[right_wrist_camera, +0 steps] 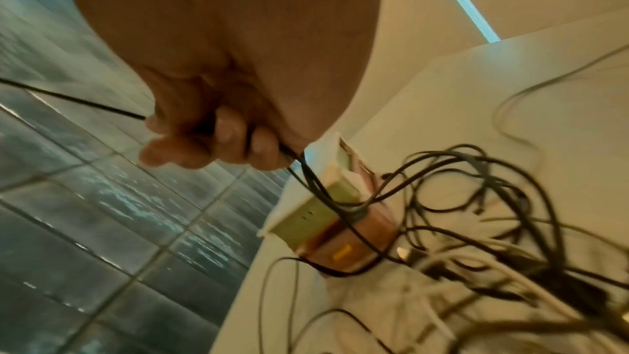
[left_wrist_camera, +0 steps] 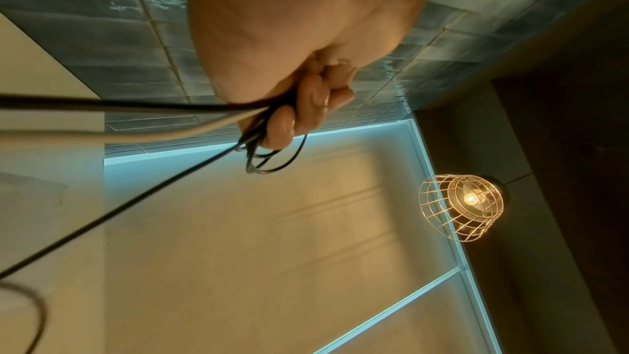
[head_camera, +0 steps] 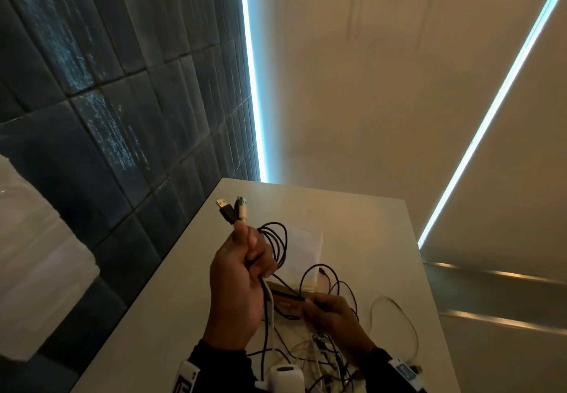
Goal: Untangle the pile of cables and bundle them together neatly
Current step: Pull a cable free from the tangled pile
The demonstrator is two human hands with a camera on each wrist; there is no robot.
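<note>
Your left hand (head_camera: 237, 282) is raised above the white table (head_camera: 380, 223), fist closed around a bunch of cables (head_camera: 277, 245) with three plugs (head_camera: 233, 210) sticking up past your thumb. Your right hand (head_camera: 333, 316), lower and nearer the table, pinches a thin black cable (right_wrist_camera: 78, 101) stretched between both hands. The tangled pile (head_camera: 325, 359) lies on the table beneath your wrists, beside a small box (right_wrist_camera: 327, 220).

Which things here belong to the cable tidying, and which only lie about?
Job:
- cable ends gripped in left hand
- black cable pinched by right hand
- tangled pile on table

Lying about:
- small box
- white paper
- cage lamp
</note>
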